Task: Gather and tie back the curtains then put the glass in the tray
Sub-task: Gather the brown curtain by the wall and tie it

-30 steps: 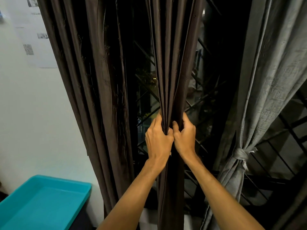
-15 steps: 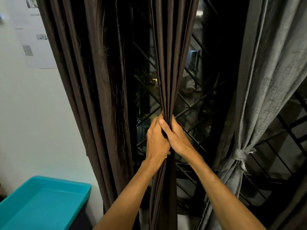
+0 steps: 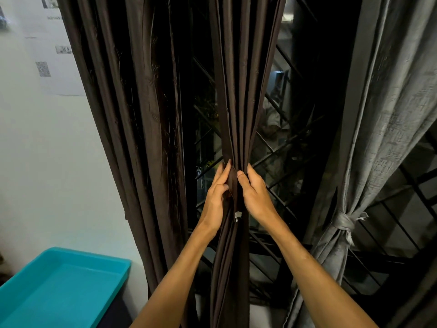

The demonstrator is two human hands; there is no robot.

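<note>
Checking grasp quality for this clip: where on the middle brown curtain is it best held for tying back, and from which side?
Grip the middle brown curtain at its pinched waist, where the pleats bunch narrow between the left hand and right hand. Come from the front, one hand wrapping each side; above and below, the folds fan wider.

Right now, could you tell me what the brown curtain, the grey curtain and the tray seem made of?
Brown curtain: smooth woven fabric, slight sheen along its folds. Grey curtain: coarser, matte cloth with visible slubby weave. Tray: probably plastic, glossy uniform turquoise, moulded rim.
</note>
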